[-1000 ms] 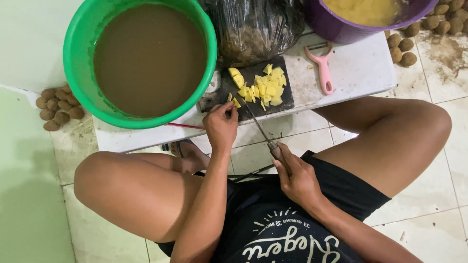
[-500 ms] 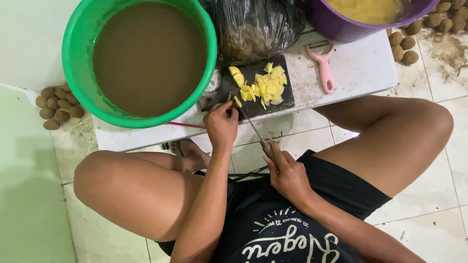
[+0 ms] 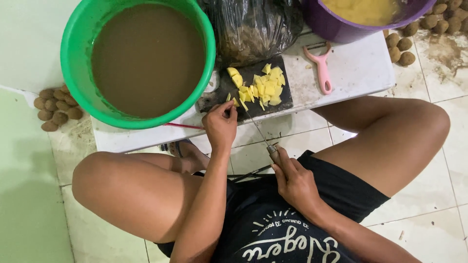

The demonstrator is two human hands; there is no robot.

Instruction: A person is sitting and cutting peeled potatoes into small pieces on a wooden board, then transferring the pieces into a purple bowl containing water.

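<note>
My right hand [image 3: 296, 181] is closed around the handle of a knife [image 3: 258, 130], its thin blade running toward eleven o'clock onto the dark cutting board [image 3: 253, 100]. My left hand [image 3: 221, 125] is curled at the board's near edge, fingertips pinching a small yellow piece [image 3: 235, 102]; what else it grips I cannot tell. Cut yellow chunks [image 3: 263, 86] lie heaped at one o'clock of it. A green basin [image 3: 78, 58] of brown water crowds the board at ten o'clock, a dark plastic bag [image 3: 256, 27] at twelve, a pink peeler [image 3: 321, 68] at two.
</note>
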